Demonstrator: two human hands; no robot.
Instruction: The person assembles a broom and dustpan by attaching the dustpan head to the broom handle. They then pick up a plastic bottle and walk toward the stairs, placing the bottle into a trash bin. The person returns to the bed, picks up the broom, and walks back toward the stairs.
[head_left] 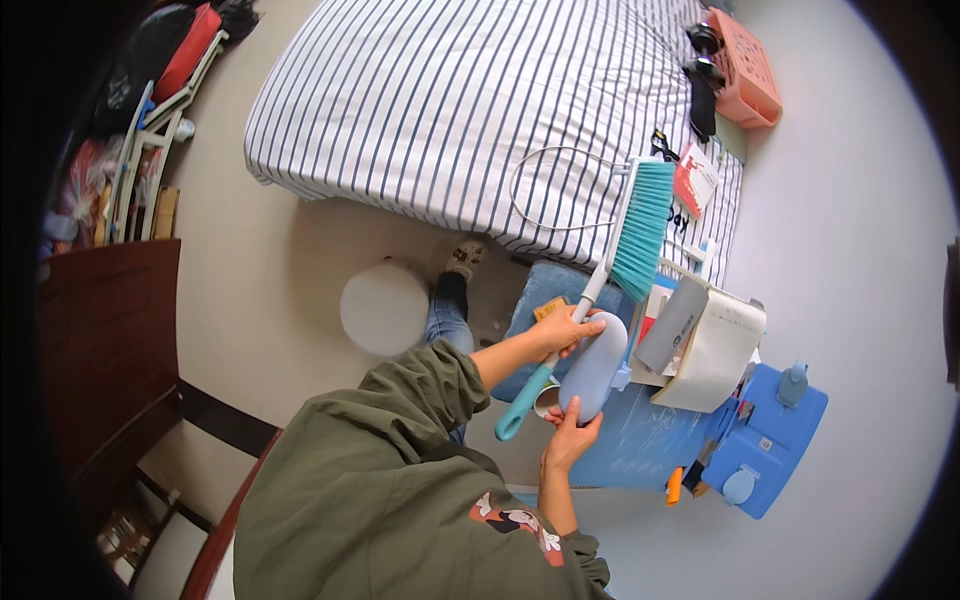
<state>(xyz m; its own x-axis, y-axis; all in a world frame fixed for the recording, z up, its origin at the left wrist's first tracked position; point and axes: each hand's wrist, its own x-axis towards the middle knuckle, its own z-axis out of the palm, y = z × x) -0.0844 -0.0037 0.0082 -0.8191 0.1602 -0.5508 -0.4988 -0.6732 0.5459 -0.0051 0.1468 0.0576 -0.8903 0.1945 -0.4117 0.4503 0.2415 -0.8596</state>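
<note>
Both hands — left hand [563, 331], right hand [570, 432] — around pale oval case [592, 367]

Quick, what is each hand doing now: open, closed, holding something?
Left hand: closed on the brush handle.
Right hand: holding the grey-blue oval case from below.

Pale floor [860, 200], striped bed [450, 100] (navy on white), dark wooden furniture [105, 340] at left.

Smooth matt plastic case [593, 366], bristly plastic brush [640, 228], striped cloth bedsheet [450, 100]
</note>
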